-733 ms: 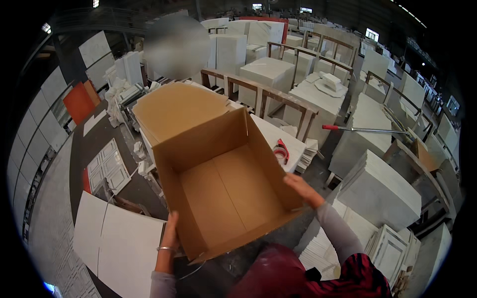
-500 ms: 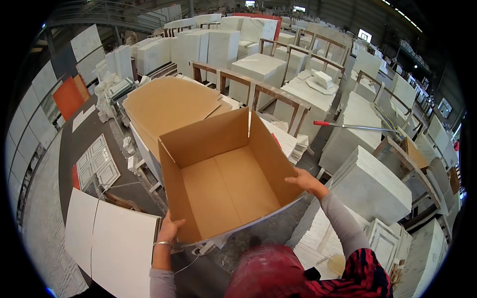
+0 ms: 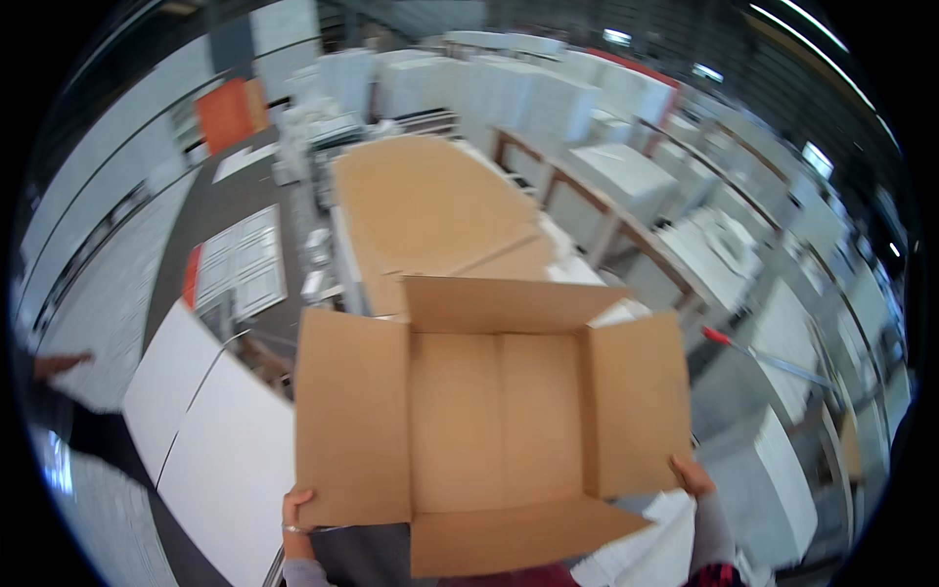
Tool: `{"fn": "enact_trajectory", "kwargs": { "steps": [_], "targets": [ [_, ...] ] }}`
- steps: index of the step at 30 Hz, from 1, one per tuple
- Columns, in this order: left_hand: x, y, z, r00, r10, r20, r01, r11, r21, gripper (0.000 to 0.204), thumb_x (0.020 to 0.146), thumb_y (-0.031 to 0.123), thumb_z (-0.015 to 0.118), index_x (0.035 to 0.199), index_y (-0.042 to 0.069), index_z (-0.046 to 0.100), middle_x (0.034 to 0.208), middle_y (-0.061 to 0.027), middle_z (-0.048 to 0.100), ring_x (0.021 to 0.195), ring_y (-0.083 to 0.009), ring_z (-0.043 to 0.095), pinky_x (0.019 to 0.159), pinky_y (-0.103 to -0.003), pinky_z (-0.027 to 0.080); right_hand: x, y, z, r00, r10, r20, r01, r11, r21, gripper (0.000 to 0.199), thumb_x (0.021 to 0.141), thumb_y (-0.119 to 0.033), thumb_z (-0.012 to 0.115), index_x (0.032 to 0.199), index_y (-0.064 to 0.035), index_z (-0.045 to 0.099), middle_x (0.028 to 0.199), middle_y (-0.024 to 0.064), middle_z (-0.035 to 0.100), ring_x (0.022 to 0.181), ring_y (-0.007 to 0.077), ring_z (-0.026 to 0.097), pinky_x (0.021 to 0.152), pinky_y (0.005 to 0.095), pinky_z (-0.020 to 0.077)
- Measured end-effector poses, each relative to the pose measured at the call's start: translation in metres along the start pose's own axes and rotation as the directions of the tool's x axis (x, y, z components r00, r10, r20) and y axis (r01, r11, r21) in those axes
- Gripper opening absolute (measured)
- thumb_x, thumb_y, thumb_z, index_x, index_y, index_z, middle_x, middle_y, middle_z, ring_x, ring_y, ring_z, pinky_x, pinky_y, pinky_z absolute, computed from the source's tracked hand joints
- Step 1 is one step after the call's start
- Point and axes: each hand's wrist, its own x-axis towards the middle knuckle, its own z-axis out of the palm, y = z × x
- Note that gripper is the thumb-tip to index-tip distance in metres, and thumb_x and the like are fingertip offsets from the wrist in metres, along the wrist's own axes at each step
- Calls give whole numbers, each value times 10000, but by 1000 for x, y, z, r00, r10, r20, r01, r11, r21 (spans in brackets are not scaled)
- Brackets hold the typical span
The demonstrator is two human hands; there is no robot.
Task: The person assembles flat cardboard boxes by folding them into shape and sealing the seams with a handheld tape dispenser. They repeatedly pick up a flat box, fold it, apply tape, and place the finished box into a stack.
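Note:
A large cardboard box (image 3: 495,421) is held up in front of me, its top flaps folded outward and its inside bare. My left hand (image 3: 297,509) grips the lower corner of the left flap, thumb on the inner face. At the lower corner of the right flap, my right hand (image 3: 693,475) has its fingers closed on the cardboard. Beyond the box lie flat cardboard sheets (image 3: 430,205) stacked on a long support.
White panels (image 3: 230,450) stand at left beside a dark surface bearing a white moulded panel (image 3: 241,262). Stone slabs (image 3: 626,181) and wooden racks (image 3: 641,240) fill the right. A long red-handled tool (image 3: 719,336) lies there. Another person's hand (image 3: 64,365) shows at far left.
The box has come lower and tilted, and its flaps now spread outward. Both hands moved down and apart with it. My view has swung left, and another person has come in at the left edge.

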Motion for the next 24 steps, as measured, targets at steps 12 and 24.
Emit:
{"fn": "enact_trajectory", "kwargs": {
  "steps": [12,24],
  "targets": [
    [-11,12,70,992,-47,118,35,994,102,563,740,31,635,1274,-55,479,1189,-153,592,1073,-246,589,927,-354,458,113,23,-77,937,-29,-348,43,999,34,534,924,-393,525,1237,40,508,1158,119,584,993,194,548,860,317,429],
    [-197,75,154,888,456,55,-459,876,146,699,586,3,728,1237,-99,493,1176,-167,601,1073,-264,583,921,-375,447,103,-352,38,789,-613,26,595,753,-281,531,925,-386,521,1238,42,517,1163,135,588,1035,205,539,889,317,422]
  ]
}}
